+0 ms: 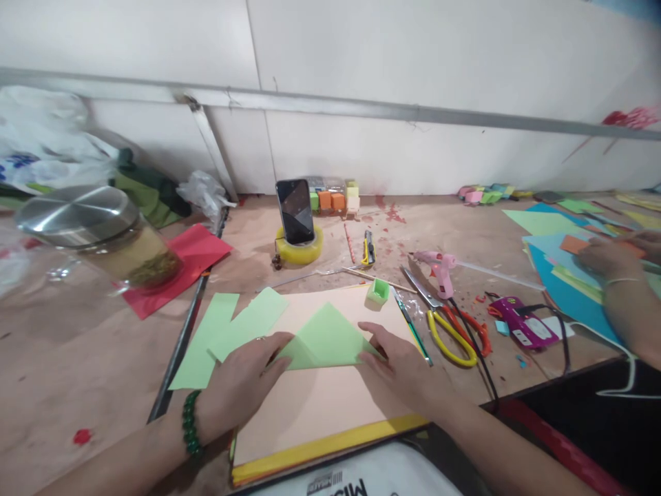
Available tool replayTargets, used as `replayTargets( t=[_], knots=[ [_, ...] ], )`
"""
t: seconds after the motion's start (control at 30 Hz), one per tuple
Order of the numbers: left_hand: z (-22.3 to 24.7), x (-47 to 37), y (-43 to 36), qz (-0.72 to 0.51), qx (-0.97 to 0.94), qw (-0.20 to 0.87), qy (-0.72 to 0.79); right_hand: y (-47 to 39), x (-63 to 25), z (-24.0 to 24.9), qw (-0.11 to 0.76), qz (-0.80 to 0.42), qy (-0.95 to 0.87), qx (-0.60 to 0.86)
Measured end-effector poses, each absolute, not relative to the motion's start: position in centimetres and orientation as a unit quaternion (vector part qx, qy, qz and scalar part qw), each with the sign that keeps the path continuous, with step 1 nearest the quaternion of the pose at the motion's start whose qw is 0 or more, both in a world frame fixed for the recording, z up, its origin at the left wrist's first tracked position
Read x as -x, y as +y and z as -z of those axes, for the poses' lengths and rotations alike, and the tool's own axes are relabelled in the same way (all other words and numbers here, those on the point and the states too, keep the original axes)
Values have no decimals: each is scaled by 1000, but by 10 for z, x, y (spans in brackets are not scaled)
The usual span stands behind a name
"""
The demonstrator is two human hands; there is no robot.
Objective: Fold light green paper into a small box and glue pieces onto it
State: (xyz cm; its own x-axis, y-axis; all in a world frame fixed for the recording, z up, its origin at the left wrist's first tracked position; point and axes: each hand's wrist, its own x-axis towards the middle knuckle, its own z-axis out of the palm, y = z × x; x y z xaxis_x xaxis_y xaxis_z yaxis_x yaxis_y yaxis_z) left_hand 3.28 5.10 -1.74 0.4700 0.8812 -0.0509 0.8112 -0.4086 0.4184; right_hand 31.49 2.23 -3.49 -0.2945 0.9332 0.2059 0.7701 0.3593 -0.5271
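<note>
A light green sheet of paper folded into a triangle [330,337] lies on a stack of pale peach paper [320,399], its point facing away from me. My left hand [250,375] pinches the triangle's left corner between thumb and fingers. At the opposite corner my right hand [395,362] grips the paper with its thumb, the index finger bent above it. Two more light green paper pieces [206,337] lie left of the triangle, partly under my left hand. A small folded green paper box [379,292] stands near the stack's far right corner.
Scissors [449,337], a pink glue gun [438,269] and a purple device [527,324] lie to the right. A phone [296,210] leans in a yellow tape roll [304,249]. A lidded glass jar [118,241] stands left on red paper. Another person's hands [609,258] handle paper at far right.
</note>
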Motion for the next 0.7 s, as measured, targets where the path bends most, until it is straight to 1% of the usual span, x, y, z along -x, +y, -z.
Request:
replayTargets(
  t=[0.07, 0.2, 0.27, 0.3, 0.4, 0.5, 0.57, 0.7],
  knots=[
    [22, -33, 52, -111, -841, 159, 505, 22, -315, 37, 245, -135, -789, 547],
    [24, -36, 47, -156, -890, -25, 428, 23, -312, 39, 241, -44, -813, 528],
    [19, -40, 42, -160, -910, -89, 373, 24, -310, 39, 238, 4, -825, 513],
    [16, -42, 39, -152, -921, -96, 347, 25, -308, 38, 238, 28, -831, 502],
    [6, -50, 32, -83, -951, -46, 296, 25, -302, 33, 237, 74, -876, 413],
    [3, -54, 30, -43, -956, -10, 290, 22, -297, 26, 207, 60, -926, 311],
    [4, -53, 31, -44, -952, -4, 302, 20, -298, 23, 186, 36, -934, 304],
    [11, -36, 30, -73, -945, -10, 320, 16, -315, 23, 175, 9, -925, 336]
  ],
)
